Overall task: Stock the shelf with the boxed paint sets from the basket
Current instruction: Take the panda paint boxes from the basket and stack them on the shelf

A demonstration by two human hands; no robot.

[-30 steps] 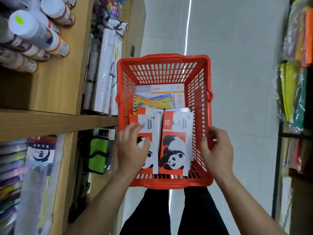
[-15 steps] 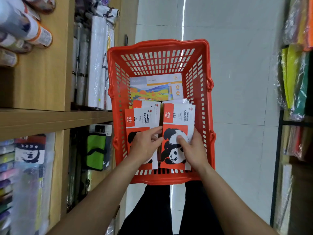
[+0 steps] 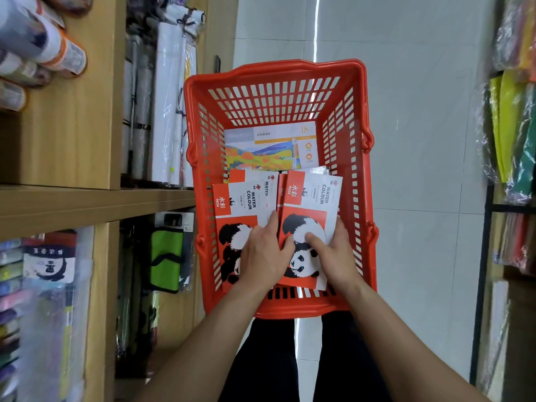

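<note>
Both my left hand (image 3: 265,253) and right hand (image 3: 330,256) pinch the right-hand panda box (image 3: 309,216) in the basket (image 3: 275,71) — light, stiff card, probably slick — best held by its edges.

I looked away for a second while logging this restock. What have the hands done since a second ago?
The right hand left the red plastic basket's side wall and came onto the right-hand red-and-white panda watercolour box. The left hand slid rightward to that box's left edge. Both now grip it. The landscape-print box and left panda box stayed put.
</note>
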